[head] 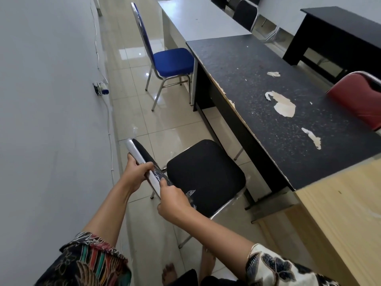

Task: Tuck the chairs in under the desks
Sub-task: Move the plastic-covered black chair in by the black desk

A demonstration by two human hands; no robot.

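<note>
Hands grip the black chair (pixel 206 174) by its backrest top: left hand (pixel 137 172) and right hand (pixel 175 201) are clamped around it. A stiff, light metal frame is judged likely, sliding easily on tile toward the black desk (pixel 278 112) beside its seat.

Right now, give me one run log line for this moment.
step: tucking black chair | left hand: gripping backrest | right hand: gripping backrest | seat: outside black desk | blue chair: partly tucked

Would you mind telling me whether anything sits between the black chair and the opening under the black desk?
Nothing visible does. Both hands, left and right, grip the backrest of the black chair, and the tiled floor between its seat and the black desk shows bare. The desk's side panel foot lies just right of the path.
</note>
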